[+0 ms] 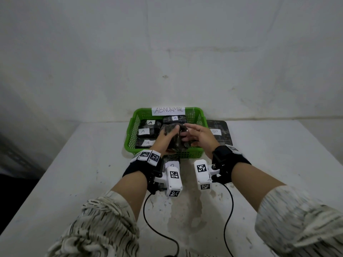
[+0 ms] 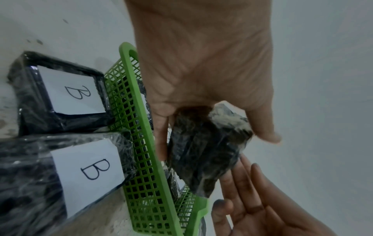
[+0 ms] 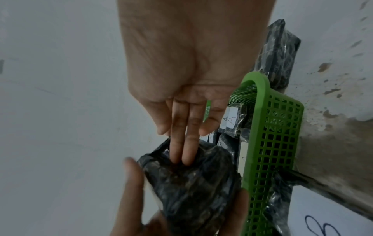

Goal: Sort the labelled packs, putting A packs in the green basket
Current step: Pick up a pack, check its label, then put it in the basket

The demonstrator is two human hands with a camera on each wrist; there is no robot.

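Over the green basket [image 1: 187, 153] my left hand [image 1: 168, 135] grips a dark plastic-wrapped pack [image 1: 177, 144], thumb on one side and fingers on the other; its label is hidden. My right hand [image 1: 197, 136] is beside it, and its straight fingers [image 3: 181, 143] touch the pack [image 3: 193, 183]. In the left wrist view the pack [image 2: 207, 151] hangs just inside the basket's rim [image 2: 145, 175]. Several packs labelled A [image 1: 146, 131] lie in the basket.
A pack labelled B [image 1: 220, 134] lies on the white table right of the basket. Another B pack [image 2: 60, 175] lies in front of the basket, under my left wrist. A paper sign reading ABNORMAL [image 1: 168, 110] stands at the basket's back wall.
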